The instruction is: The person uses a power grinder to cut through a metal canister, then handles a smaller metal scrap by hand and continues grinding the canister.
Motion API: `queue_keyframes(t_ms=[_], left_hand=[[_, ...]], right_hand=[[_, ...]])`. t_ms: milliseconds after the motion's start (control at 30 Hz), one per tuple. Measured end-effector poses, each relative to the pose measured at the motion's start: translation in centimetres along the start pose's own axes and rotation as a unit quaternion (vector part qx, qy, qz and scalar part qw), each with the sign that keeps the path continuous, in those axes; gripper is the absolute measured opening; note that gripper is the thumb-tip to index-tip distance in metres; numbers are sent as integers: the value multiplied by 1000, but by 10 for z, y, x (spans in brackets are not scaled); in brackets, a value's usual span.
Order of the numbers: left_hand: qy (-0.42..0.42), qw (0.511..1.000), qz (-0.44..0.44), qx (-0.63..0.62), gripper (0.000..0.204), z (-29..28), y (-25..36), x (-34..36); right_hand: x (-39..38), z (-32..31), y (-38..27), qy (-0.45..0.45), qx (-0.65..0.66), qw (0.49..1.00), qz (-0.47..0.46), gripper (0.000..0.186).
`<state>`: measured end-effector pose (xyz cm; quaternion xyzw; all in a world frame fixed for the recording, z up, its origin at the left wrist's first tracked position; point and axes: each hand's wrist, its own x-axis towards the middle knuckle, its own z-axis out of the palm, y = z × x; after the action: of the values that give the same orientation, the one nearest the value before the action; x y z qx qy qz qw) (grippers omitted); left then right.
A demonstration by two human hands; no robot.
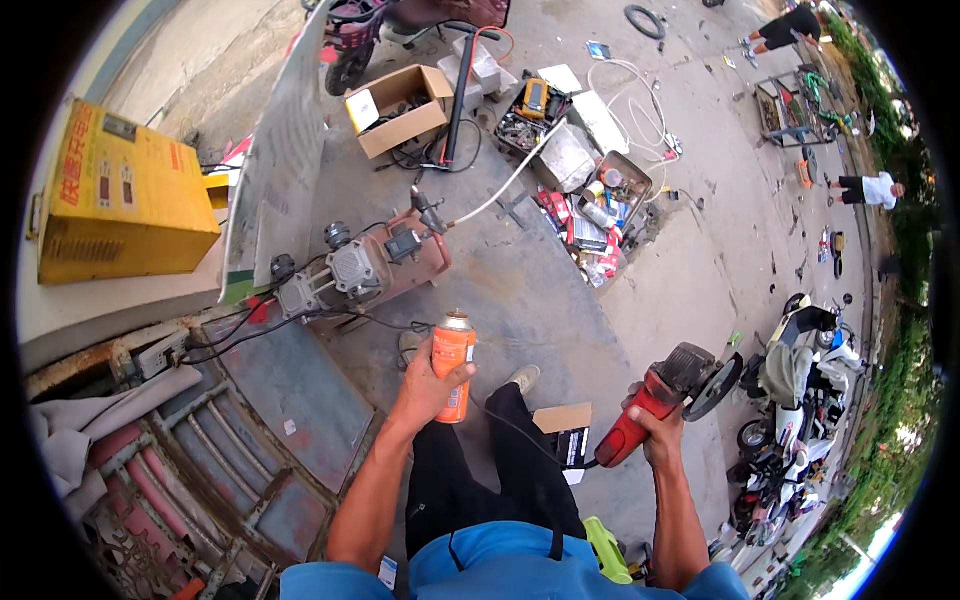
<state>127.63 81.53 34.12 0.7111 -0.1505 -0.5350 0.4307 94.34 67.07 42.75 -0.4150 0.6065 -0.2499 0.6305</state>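
My left hand [424, 392] is wrapped round an orange spray can [455, 365] with a bare metal top, held upright in front of my legs. Out to the right, my right hand [660, 430] grips a red angle grinder [640, 412] by its body. The grinder's dark head and black disc point up and away to the right. A dark cord [518, 432] runs from the grinder's tail across my legs toward the left. Just beyond the can stands an air compressor [370, 265] with a reddish tank and grey motor.
A yellow charger box [125, 195] stands at far left above a rusty metal frame [215, 440]. Ahead are an open cardboard box [402, 115], a floor pump [460, 95] and bins of tools and parts [620, 180]. Parked scooters [790, 390] line the right; two people are farther off.
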Motion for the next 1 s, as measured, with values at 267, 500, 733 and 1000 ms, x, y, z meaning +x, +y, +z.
queue_keyframes(t_ms=[267,500,733,1000], left_hand=[[-107,980,-77,152,68,135,-36,107],[-109,869,72,478,69,193,-174,256],[-157,766,156,604,73,238,-299,390],[-144,675,360,627,82,255,-399,481]], right_hand=[[76,-108,129,146,140,978,-56,65],[192,-135,276,283,132,949,-42,58],[276,-105,434,282,86,954,43,48],[320,-43,554,146,62,979,126,42]])
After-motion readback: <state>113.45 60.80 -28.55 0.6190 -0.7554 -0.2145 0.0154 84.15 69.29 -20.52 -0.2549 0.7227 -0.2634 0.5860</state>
